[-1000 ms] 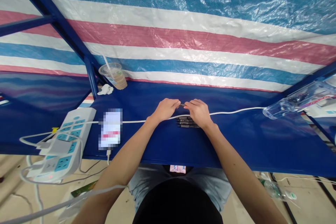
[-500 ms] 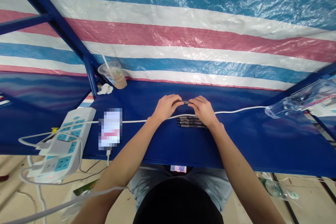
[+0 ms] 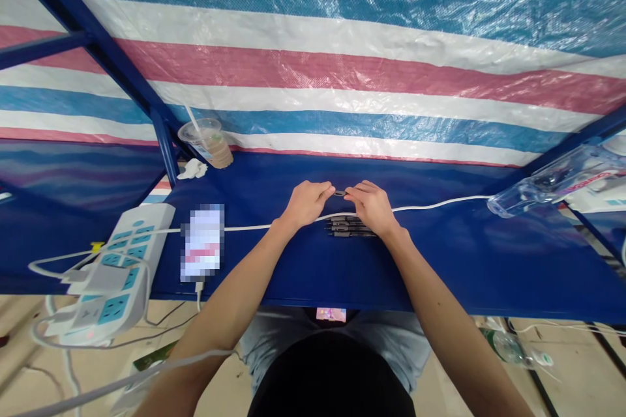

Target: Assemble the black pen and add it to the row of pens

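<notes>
Above the blue table, my left hand and my right hand face each other with fingers pinched. Between them is a thin dark grey pen, gripped from both sides. Only its short middle part shows; the fingers cover its ends. Just below, a row of several black and grey pens lies on the table, their right ends partly hidden by my right hand and wrist. A white cable runs along the upper edge of that row and passes under my hands.
A phone with a blurred screen and a white power strip with plugs lie at left. Behind them stand a plastic cup with a straw and a crumpled tissue. A clear bottle lies at right. Striped sheeting hangs behind.
My fingers have shifted slightly on the pen, the right ones curling in more. The whole view has moved a little; the row of pens stays in place.
</notes>
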A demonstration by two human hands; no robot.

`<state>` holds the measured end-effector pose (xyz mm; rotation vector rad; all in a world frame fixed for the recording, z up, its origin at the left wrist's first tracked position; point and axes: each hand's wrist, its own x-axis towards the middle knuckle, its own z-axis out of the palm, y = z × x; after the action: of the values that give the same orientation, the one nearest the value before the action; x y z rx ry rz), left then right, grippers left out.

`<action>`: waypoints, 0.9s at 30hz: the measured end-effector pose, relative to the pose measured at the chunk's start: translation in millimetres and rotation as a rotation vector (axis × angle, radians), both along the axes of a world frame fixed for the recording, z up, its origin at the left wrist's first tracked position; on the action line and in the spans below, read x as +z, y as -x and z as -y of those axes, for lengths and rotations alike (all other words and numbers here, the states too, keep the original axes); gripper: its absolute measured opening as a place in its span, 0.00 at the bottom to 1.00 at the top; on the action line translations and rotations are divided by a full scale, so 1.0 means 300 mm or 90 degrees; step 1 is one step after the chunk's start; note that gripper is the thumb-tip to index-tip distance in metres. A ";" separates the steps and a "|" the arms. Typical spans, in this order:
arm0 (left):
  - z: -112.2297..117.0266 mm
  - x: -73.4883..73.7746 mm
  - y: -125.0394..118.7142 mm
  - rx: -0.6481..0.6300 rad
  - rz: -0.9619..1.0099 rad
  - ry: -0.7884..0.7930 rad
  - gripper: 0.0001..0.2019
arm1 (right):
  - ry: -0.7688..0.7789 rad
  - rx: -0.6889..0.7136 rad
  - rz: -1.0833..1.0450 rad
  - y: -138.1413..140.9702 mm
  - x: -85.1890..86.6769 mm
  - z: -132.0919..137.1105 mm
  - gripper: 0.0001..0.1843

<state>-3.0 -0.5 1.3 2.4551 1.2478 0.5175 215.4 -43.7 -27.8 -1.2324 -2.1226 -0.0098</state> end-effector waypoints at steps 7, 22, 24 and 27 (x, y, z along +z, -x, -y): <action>0.001 -0.002 0.001 0.022 0.072 0.067 0.28 | -0.028 -0.009 0.031 0.010 0.001 0.001 0.17; -0.012 -0.037 0.002 -0.007 0.204 -0.042 0.08 | -0.096 -0.027 -0.025 -0.024 -0.026 -0.013 0.15; -0.011 -0.031 0.001 0.005 0.187 -0.033 0.13 | -0.092 -0.019 -0.033 -0.022 -0.024 -0.012 0.14; -0.008 -0.022 0.003 0.023 0.164 -0.016 0.21 | -0.080 -0.020 -0.040 -0.020 -0.019 -0.011 0.14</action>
<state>-4.0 2.0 -5.4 2.2989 1.1870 0.8342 221.3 -40.4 -33.6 -1.1760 -2.0168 -0.1153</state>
